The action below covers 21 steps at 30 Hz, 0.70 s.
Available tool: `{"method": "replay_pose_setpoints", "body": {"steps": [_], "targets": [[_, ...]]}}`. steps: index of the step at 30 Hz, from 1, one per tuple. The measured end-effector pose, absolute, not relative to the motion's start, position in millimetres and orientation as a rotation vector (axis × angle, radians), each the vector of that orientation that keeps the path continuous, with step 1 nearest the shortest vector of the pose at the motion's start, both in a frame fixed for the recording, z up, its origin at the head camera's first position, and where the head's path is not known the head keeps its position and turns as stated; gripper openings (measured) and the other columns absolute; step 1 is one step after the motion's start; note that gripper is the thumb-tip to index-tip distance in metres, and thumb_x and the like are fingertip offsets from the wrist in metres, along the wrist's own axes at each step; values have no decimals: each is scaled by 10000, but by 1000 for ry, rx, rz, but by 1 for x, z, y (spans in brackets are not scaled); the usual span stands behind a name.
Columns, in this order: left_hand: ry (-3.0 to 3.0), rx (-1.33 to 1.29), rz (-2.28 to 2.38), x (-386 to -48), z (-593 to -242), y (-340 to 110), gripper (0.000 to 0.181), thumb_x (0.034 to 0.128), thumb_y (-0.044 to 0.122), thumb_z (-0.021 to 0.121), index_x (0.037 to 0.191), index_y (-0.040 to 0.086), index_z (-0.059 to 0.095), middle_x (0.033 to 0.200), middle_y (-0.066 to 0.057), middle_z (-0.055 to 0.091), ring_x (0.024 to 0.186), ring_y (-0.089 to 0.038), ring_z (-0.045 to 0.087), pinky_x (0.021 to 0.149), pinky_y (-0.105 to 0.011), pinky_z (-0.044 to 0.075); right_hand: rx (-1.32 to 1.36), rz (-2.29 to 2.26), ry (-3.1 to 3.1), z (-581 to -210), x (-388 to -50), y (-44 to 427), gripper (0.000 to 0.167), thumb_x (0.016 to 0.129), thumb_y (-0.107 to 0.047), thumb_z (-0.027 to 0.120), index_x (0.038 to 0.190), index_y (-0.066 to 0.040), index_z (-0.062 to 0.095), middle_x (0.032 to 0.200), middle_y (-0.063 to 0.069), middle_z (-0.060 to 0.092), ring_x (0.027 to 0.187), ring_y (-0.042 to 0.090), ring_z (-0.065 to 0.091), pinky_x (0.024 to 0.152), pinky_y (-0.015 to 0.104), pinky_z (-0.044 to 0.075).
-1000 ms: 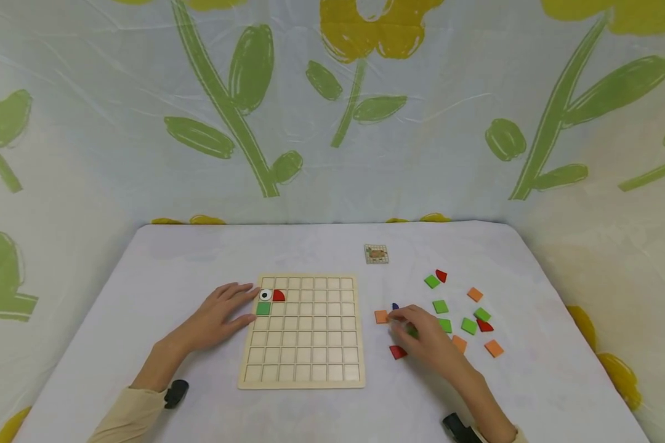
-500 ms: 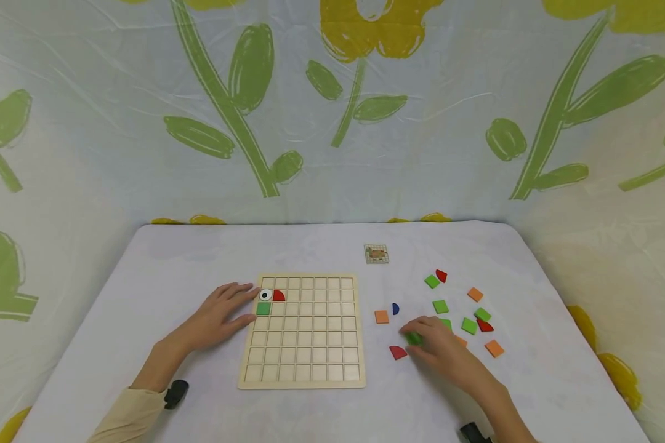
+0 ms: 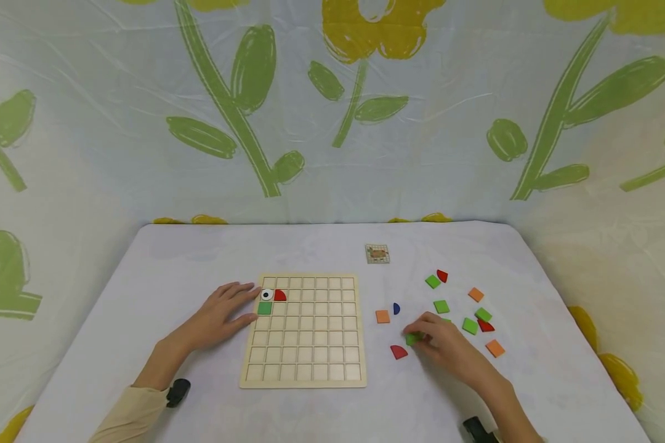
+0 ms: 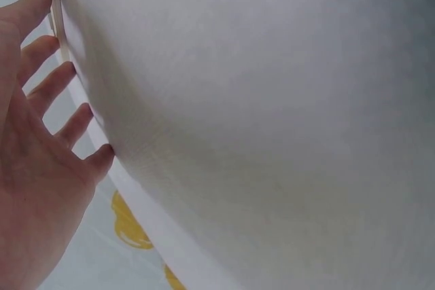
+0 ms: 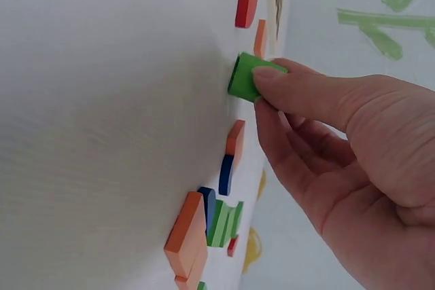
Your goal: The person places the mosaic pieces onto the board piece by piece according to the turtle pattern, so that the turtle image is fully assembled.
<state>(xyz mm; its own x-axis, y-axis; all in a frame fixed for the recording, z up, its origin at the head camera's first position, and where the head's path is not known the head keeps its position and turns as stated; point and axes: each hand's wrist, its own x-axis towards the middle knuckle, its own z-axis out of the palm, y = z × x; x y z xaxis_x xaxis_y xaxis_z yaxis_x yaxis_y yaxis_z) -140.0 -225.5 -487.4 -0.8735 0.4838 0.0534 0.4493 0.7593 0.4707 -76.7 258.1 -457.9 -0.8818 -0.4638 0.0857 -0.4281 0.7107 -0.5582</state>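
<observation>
free bench [image 3: 410,400] lay at seven o'clock from the right hand [image 3: 443,341], red piece [image 3: 399,352] blocked nine, orange square [image 3: 383,316] blocked ten

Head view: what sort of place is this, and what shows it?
Probably a screened tabletop puzzle corner: flowered cloth hangs behind and beside the white table, which bears a gridded board and loose coloured tiles.
</observation>
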Motion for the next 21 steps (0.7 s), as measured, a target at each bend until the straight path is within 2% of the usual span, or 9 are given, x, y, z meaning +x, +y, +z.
{"method": "replay_pose_setpoints", "body": {"steps": [5,13,21], "targets": [[2878,767,739,-139,-486,-225,596,1019,383,655,1533,123,504,1565,-149,457,1457,-460,308,1150,-675,275,-724,-930,2873,-456,-82,256,248,862,80,775,1047,-83,745,977,-48,651,863,100,613,792,263,593],[2875,764,744,-140,-485,-224,599,1018,374,658,1537,120,499,1567,-152,454,1459,-463,308,1153,-674,275,-639,-952,2865,-453,-90,243,236,876,48,777,1058,-89,717,977,-59,646,887,109,653,811,267,601],[2877,761,748,-139,-486,-225,605,1016,372,661,1536,110,497,1568,-159,453,1463,-475,300,1154,-681,263,-771,-1064,2849,-454,-101,228,207,875,69,769,1018,-63,696,977,-12,656,896,165,689,803,301,612]]}}
